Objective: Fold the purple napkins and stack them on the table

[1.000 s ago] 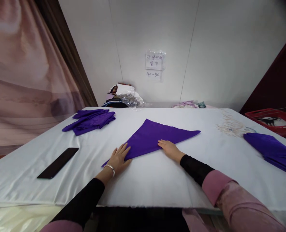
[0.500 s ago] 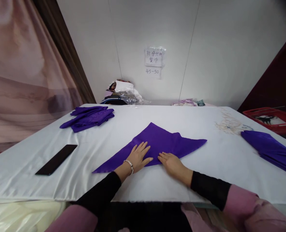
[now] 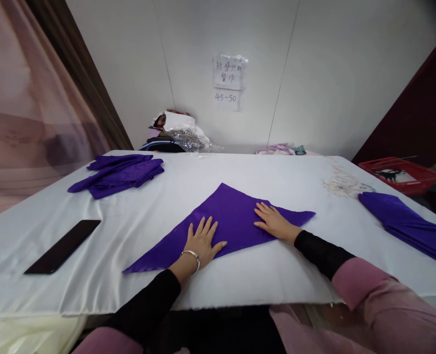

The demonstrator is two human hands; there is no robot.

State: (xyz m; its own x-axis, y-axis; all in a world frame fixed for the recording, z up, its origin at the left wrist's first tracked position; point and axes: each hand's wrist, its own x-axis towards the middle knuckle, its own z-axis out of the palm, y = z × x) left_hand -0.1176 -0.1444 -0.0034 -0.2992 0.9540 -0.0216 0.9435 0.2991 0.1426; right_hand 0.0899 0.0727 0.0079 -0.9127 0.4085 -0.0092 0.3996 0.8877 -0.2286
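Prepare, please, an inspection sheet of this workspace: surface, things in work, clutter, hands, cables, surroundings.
Surface: white tablecloth, wrinkled near the left front.
Things in work: triangular purple cloth, spread out, one point toward the wall.
Clutter, other items: loose purple pile far left; folded purple fabric at right; dark flat object at left.
Hands: left hand and right hand open, on the triangular cloth.
Cables: nothing seen.
Surroundings: paper sign on wall; red basket at right.

Cloth (image 3: 236, 219) solid purple, pretty loud tbh. Left pile (image 3: 125, 174), right pile (image 3: 405, 221) similar purple. Desk cover (image 3: 287, 172) white, beige swirly bit. Basket (image 3: 417, 187) red.
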